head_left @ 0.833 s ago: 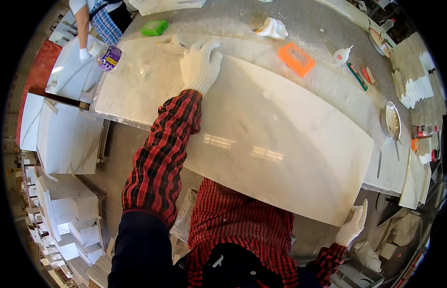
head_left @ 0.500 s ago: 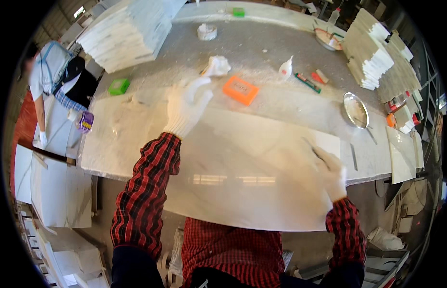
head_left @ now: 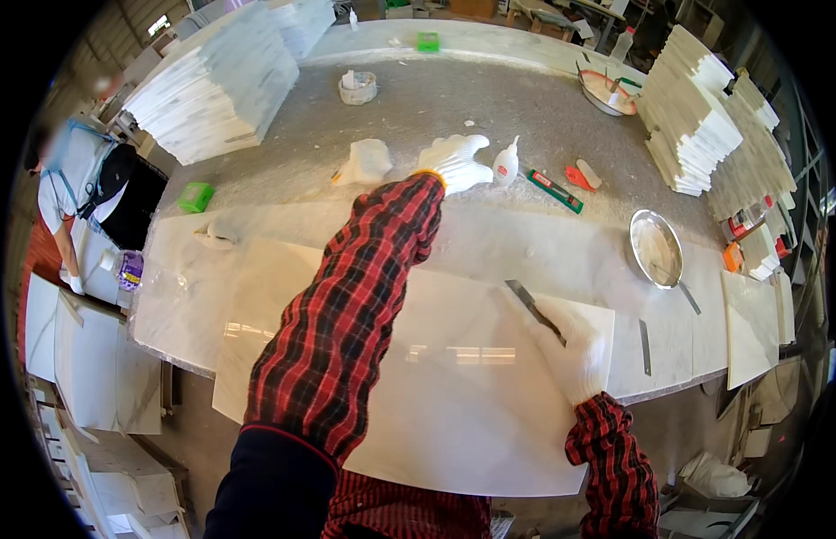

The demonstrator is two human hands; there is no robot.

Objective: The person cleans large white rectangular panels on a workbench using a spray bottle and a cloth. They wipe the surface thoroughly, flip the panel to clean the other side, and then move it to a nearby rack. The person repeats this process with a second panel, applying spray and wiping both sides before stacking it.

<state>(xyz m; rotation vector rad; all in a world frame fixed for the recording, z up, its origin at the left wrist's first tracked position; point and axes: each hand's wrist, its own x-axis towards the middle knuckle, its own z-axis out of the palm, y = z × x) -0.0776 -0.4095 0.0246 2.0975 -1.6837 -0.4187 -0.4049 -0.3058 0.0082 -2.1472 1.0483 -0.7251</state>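
My left hand [head_left: 455,164], in a white knit glove, reaches far across the table. Its fingers stretch toward a small white squeeze bottle [head_left: 506,163] with a pointed tip, and I cannot tell whether they touch it. My left forearm crosses over a polished white stone slab [head_left: 436,386] that overhangs the table's near edge. In my right hand [head_left: 572,352], also gloved, is a flat metal scraper blade [head_left: 523,296], held just over the slab's right part. A crumpled white cloth [head_left: 366,162] lies left of my left hand.
A green-and-red narrow box [head_left: 554,191], a steel bowl [head_left: 656,247] and a metal strip [head_left: 645,349] lie to the right. Stone stacks [head_left: 220,81] [head_left: 692,117] stand at both far sides. Green block [head_left: 195,197] and purple-labelled bottle [head_left: 128,269] sit left, near a co-worker [head_left: 72,193].
My left hand has moved forward and right toward the squeeze bottle. The orange box is now out of sight around my left arm. The right hand keeps the blade; the view has shifted.
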